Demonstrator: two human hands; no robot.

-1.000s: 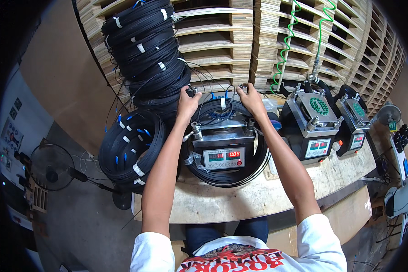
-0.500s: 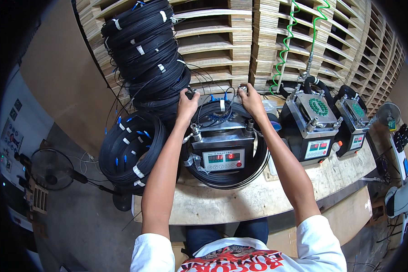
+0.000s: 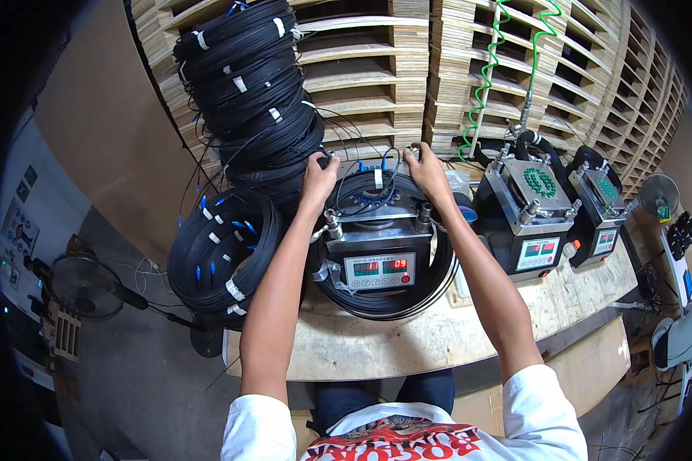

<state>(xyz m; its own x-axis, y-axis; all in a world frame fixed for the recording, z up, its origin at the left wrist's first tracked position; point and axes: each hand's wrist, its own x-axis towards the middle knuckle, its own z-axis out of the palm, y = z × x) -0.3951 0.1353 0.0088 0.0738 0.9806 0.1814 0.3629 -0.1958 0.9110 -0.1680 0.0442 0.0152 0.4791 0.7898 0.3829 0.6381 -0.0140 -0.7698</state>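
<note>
We see both forearms rising from the lower edge, stretched almost straight toward twelve o'clock and leaning slightly inward, so that the hands end up at the far side of a black cable coil (image 3: 384, 296) lying around a grey machine (image 3: 377, 250) on the wooden bench (image 3: 407, 346).

The left hand (image 3: 317, 178) sits at about eleven o'clock on the coil, its back toward us, fingers curled down over the far rim and closed on the black cable there. The right hand (image 3: 428, 173) sits at about one o'clock, also knuckles up, its fingers bent and pinching the cable at the coil's top edge. We cannot tell how firmly either hand grips, because the fingertips are hidden behind the knuckles.

Between the two hands we see a cluster of blue connectors (image 3: 373, 192) resting on top of the machine.

At nine o'clock from the machine another black coil (image 3: 223, 257) hangs off the bench edge, and at eleven o'clock a tall stack of coils (image 3: 250, 84) leans against the wooden pallets (image 3: 454, 69). At three o'clock stand two more machines (image 3: 534, 211).
</note>
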